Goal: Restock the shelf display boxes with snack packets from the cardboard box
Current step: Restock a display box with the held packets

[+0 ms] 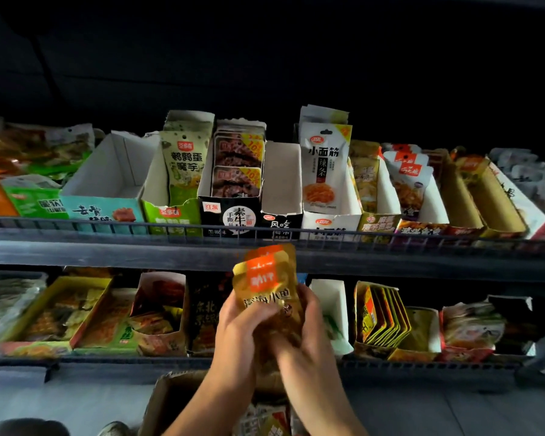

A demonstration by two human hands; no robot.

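Both hands hold a small stack of gold snack packets (266, 278) with orange labels, raised in front of the lower shelf. My left hand (238, 325) grips the stack from the left, and my right hand (299, 335) curls round its lower right side. Below my wrists the open cardboard box (167, 401) stands on the floor with more packets inside. On the upper shelf, display boxes stand in a row; a white box with a black front (280, 180) and a teal-fronted box (107, 180) hold nothing visible.
A wire rail (202, 229) runs along the upper shelf's front edge. The lower shelf holds several partly filled display boxes, among them a yellow one (381, 313) of upright packets. The grey floor (76, 401) lies left of the cardboard box.
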